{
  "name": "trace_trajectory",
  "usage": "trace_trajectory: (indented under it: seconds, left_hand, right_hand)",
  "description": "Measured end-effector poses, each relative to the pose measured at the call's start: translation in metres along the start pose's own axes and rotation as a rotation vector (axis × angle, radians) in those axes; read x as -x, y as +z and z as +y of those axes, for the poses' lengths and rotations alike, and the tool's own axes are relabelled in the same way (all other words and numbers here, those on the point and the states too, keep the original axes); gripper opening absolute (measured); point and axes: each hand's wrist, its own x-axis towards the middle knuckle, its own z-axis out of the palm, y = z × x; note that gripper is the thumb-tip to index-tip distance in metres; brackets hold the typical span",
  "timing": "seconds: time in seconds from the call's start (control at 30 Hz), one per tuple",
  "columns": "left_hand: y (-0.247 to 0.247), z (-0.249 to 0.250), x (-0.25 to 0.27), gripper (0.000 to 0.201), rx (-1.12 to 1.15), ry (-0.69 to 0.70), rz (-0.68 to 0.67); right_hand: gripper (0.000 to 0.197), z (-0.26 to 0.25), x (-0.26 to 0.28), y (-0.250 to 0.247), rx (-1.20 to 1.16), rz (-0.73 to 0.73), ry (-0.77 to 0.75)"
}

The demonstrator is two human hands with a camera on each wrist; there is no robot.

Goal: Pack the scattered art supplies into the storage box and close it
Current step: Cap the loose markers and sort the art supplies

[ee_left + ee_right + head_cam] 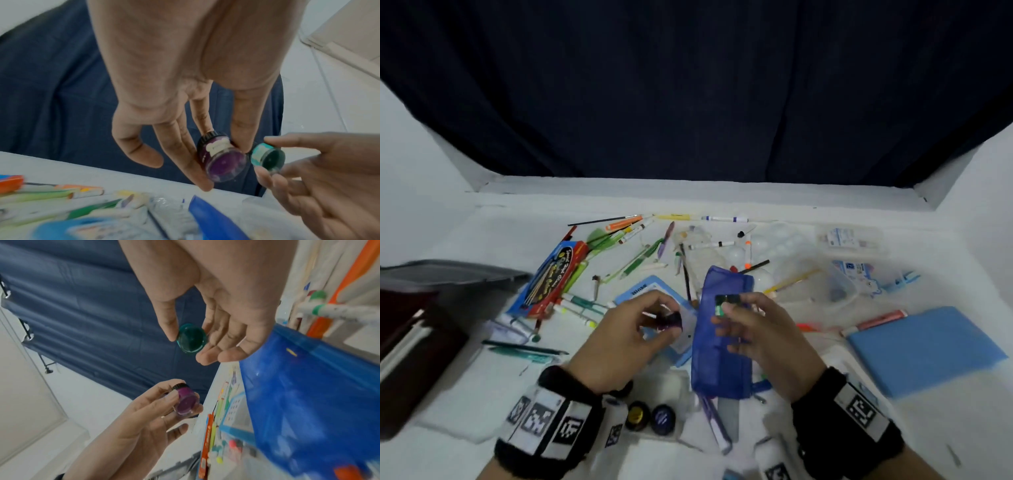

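Note:
My left hand (pixel 640 325) pinches a small purple paint jar (pixel 671 320) (pixel 221 158) (pixel 186 400) with a black cap, held above the table. Close to its right, my right hand (pixel 743 318) pinches a small green paint jar (pixel 724 305) (pixel 267 155) (pixel 191 339) between thumb and fingers. Both jars hover over a blue mesh pencil pouch (pixel 722 339) (pixel 308 395) lying on the white table (pixel 482 394). Two more jars, a yellow one (pixel 636 415) and a blue one (pixel 663 418), stand near my left wrist. A clear plastic storage box (pixel 835 284) sits at the right.
Markers, pencils and brushes (pixel 626 253) lie scattered across the back and left. A red and blue pencil packet (pixel 554 277) lies at the left, a dark case (pixel 410 342) at the far left, a blue pad (pixel 924 349) at the right. White palettes (pixel 774 246) sit behind the pouch.

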Motion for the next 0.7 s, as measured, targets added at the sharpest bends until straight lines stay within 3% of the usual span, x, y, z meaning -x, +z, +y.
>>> trace_trajectory:
  seconds: [0.1, 0.27, 0.7]
  left_hand:
    - [0.005, -0.019, 0.032, 0.027, -0.055, -0.012, 0.061]
    - [0.004, -0.044, 0.061, 0.036, -0.112, -0.050, -0.009]
    - [0.005, -0.074, 0.059, 0.050, -0.209, 0.078, -0.027]
  right_hand:
    - [0.022, 0.014, 0.009, 0.014, 0.121, -0.004, 0.013]
    - [0.022, 0.037, 0.024, 0.030, 0.384, -0.063, -0.020]
    - [0.041, 0.077, 0.046, 0.063, 1.073, 0.030, -0.223]
